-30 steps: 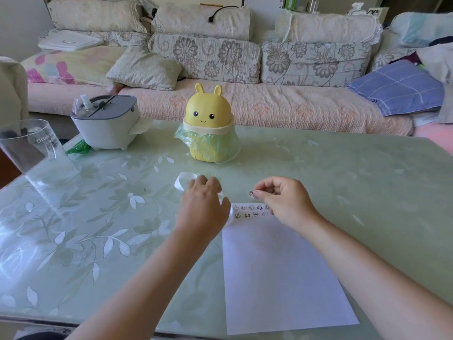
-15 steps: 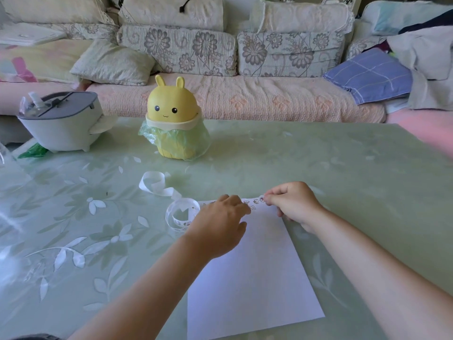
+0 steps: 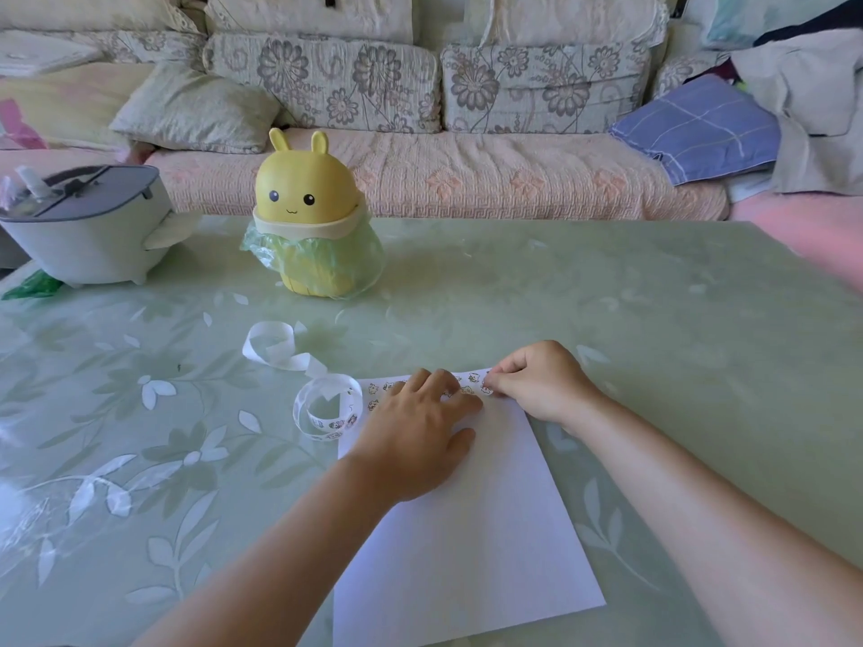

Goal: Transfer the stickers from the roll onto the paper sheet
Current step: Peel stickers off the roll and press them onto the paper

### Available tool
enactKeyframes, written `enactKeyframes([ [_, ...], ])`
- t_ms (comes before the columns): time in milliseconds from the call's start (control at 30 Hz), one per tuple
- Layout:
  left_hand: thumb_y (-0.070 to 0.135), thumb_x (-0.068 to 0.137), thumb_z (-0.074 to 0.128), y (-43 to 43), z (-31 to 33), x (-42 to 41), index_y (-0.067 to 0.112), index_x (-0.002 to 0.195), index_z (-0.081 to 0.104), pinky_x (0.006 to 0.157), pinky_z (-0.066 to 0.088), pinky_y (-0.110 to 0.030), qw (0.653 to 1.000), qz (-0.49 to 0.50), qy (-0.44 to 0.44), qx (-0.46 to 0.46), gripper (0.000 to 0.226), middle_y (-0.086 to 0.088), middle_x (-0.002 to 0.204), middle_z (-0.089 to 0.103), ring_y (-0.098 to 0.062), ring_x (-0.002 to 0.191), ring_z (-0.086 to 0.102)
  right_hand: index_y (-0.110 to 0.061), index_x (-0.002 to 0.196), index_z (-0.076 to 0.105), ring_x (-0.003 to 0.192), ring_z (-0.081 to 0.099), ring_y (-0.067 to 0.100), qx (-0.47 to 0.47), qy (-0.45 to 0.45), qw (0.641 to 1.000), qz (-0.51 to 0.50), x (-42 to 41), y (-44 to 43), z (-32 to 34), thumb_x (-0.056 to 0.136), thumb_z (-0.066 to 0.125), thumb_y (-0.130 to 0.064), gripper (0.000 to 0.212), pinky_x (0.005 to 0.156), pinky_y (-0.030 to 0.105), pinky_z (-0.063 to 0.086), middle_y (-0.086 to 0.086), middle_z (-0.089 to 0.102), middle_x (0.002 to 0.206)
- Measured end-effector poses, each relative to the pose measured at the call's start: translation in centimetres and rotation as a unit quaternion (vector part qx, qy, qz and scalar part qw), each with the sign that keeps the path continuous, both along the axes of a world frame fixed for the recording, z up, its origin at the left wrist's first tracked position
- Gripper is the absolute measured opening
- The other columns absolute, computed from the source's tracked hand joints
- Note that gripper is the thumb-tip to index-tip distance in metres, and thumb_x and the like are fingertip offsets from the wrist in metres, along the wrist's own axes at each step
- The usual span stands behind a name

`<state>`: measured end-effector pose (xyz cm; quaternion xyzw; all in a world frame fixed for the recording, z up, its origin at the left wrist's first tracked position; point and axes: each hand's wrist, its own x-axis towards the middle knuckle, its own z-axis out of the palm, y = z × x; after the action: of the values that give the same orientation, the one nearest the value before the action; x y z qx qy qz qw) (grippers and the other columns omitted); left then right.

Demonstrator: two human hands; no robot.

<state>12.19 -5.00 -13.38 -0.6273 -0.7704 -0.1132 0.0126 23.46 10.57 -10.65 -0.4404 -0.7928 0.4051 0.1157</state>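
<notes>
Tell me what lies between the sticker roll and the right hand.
Head view: the left hand, its fingers on the sticker strip at the far edge of the paper sheet.

The desk [image 3: 607, 319] has a glossy pale green top printed with white leaves and flowers. A white paper sheet [image 3: 467, 530] lies flat near its front edge, slightly skewed. Just beside the sheet's far left corner stands the sticker roll [image 3: 332, 423], and its sticker strip [image 3: 474, 379] runs along the sheet's far edge. A curl of bare white ribbon [image 3: 285, 360] trails behind the roll. Farther back stands a yellow bunny container [image 3: 303, 198], its base wrapped in a green bag [image 3: 327, 268]. At the left are a grey appliance [image 3: 84, 240] and a green plastic scrap [image 3: 30, 287].
</notes>
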Motion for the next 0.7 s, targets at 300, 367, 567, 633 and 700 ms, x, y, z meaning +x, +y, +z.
enactKeyframes([
  [300, 0.050, 0.088, 0.028, 0.1, -0.3, -0.2, 0.039, 0.127, 0.052, 0.093, 0.039, -0.034, 1.000, 0.000, 0.008, 0.009, 0.047, 0.008, 0.124, 0.048, -0.018, 0.113, 0.044, -0.023, 0.064, 0.074, 0.070, 0.067, 0.011, 0.043, -0.045, 0.998, -0.006, -0.7, -0.4, 0.2, 0.075, 0.074, -0.023, 0.012, 0.061, 0.023, 0.051, -0.010, 0.072, 0.068],
  [367, 0.049, 0.087, 0.025, 0.2, -0.4, -0.2, 0.034, 0.127, 0.053, 0.094, 0.039, -0.034, 1.000, 0.002, 0.003, 0.010, 0.050, 0.007, 0.124, 0.049, -0.019, 0.112, 0.045, -0.025, 0.066, 0.075, 0.073, 0.069, 0.012, 0.058, -0.066, 0.996, -0.007, -0.9, -0.5, 0.3, 0.074, 0.072, -0.023, 0.009, 0.066, 0.027, 0.058, -0.010, 0.073, 0.071],
  [567, 0.050, 0.088, 0.021, 0.7, -0.4, 0.2, 0.028, 0.133, 0.050, 0.093, 0.040, -0.036, 1.000, 0.013, 0.022, 0.010, 0.058, 0.004, 0.119, 0.048, -0.021, 0.107, 0.044, -0.025, 0.074, 0.077, 0.078, 0.070, 0.021, 0.102, -0.144, 0.984, -0.006, -2.0, -0.4, 0.9, 0.073, 0.072, -0.023, 0.006, 0.072, 0.032, 0.061, -0.006, 0.073, 0.079],
  [633, 0.050, 0.088, 0.020, 0.9, -0.4, 0.3, 0.030, 0.135, 0.049, 0.092, 0.039, -0.035, 0.999, 0.016, 0.027, 0.009, 0.059, 0.004, 0.117, 0.048, -0.022, 0.106, 0.044, -0.023, 0.083, 0.077, 0.079, 0.069, 0.021, 0.117, -0.173, 0.978, -0.019, -2.3, -0.2, 1.1, 0.071, 0.074, -0.030, 0.014, 0.072, 0.030, 0.058, -0.005, 0.072, 0.085],
  [700, 0.049, 0.088, 0.021, 1.0, -0.4, 0.3, 0.029, 0.133, 0.053, 0.090, 0.041, -0.036, 0.999, 0.019, 0.029, 0.014, 0.058, 0.002, 0.115, 0.050, -0.022, 0.104, 0.046, -0.024, 0.089, 0.073, 0.082, 0.068, 0.021, 0.133, -0.189, 0.973, -0.028, -2.1, 0.0, 1.2, 0.070, 0.079, -0.041, 0.026, 0.072, 0.028, 0.055, -0.005, 0.070, 0.089],
])
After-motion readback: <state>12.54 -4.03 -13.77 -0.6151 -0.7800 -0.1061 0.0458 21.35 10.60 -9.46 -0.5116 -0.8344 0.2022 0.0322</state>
